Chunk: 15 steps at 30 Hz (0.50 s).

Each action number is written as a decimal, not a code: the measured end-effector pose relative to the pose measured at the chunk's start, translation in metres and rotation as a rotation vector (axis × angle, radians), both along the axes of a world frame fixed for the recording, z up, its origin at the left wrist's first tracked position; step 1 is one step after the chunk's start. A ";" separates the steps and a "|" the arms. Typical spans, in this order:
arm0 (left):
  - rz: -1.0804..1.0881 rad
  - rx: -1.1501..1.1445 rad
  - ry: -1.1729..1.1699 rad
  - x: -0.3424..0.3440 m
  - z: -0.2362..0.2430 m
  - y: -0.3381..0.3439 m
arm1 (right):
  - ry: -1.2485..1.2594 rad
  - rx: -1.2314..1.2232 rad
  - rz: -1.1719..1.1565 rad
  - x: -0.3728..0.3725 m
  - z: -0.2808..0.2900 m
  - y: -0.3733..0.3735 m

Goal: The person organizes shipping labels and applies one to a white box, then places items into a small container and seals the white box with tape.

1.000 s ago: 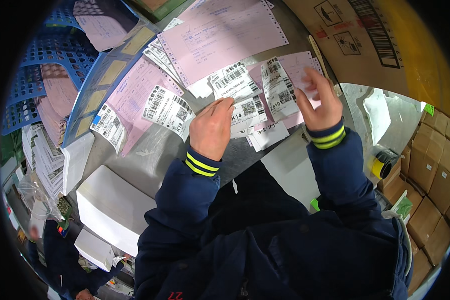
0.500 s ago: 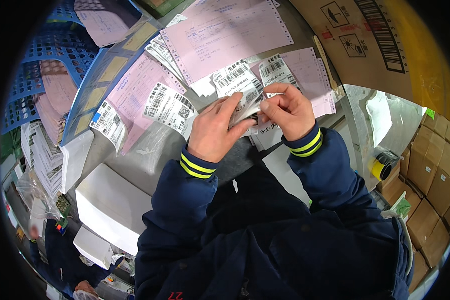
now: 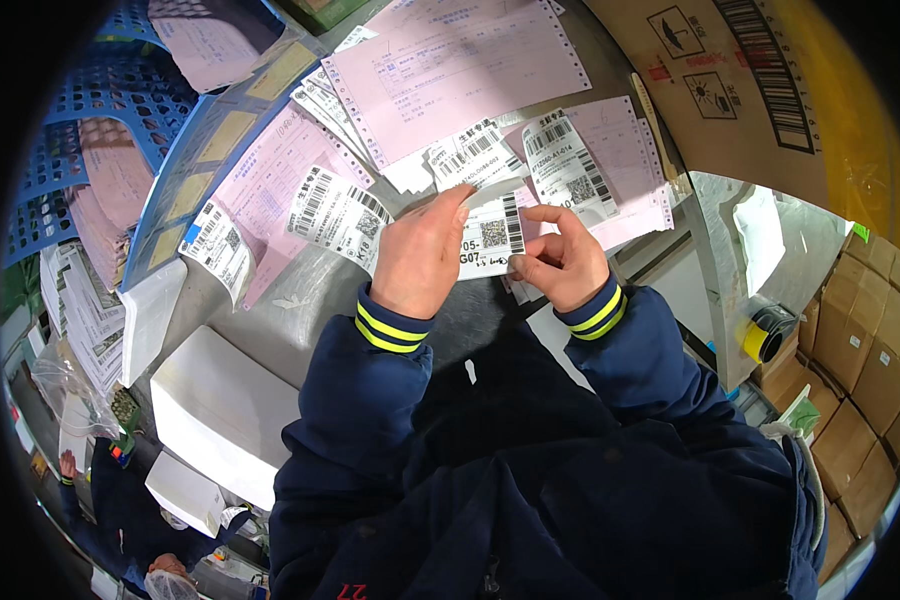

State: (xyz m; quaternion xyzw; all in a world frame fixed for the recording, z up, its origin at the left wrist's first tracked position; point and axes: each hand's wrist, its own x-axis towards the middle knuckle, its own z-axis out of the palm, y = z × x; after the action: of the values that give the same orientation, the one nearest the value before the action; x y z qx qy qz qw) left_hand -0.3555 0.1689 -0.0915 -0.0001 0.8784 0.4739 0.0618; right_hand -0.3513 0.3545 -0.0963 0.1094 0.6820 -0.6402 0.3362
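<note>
Between my two hands is a white shipping label (image 3: 488, 238) with a barcode, a square code and some handwriting. My left hand (image 3: 420, 250) grips its left side, fingertips over the upper edge. Thumb and fingers of my right hand (image 3: 562, 258) pinch its right edge. Just beyond it lie another barcode label (image 3: 473, 155) and, to the right, a longer label (image 3: 570, 168) on a pink form (image 3: 625, 160). A curled label (image 3: 335, 215) rests left of my left hand on a second pink form (image 3: 260, 195). A large pink form (image 3: 450, 80) with punched edges lies farther back.
A cardboard box (image 3: 710, 70) stands at the back right, a tape roll (image 3: 767, 335) below it. Blue baskets (image 3: 110, 90) holding papers are at the left. White boxes (image 3: 225, 410) sit lower left, near another person (image 3: 145, 520). Brown cartons (image 3: 860, 330) are stacked at the right.
The label between my hands has come round flat, showing its printed face. My right hand has moved slightly left and down, uncovering the longer label on the right.
</note>
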 end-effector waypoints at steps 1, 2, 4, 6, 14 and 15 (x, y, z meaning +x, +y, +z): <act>0.007 0.000 0.008 0.001 -0.003 -0.001 | 0.005 0.026 0.011 -0.001 0.000 0.000; 0.014 0.000 0.016 0.002 -0.006 -0.001 | 0.046 0.103 0.063 -0.002 0.001 0.001; 0.058 -0.008 0.035 0.003 -0.008 0.001 | 0.128 0.262 0.168 -0.007 0.007 0.002; 0.096 -0.017 0.074 0.004 -0.012 0.004 | 0.170 0.176 0.002 -0.012 0.012 0.000; 0.134 -0.042 0.162 0.006 -0.017 0.009 | -0.229 -0.040 -0.127 -0.030 0.012 -0.003; 0.132 -0.049 0.168 0.006 -0.016 0.009 | -0.266 -0.077 -0.147 -0.031 0.010 -0.002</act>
State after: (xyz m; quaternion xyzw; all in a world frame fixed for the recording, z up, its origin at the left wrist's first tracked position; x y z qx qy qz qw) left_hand -0.3497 0.1783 -0.1078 -0.0196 0.8898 0.4538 -0.0433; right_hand -0.3820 0.3524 -0.0861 0.2296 0.5966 -0.6686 0.3798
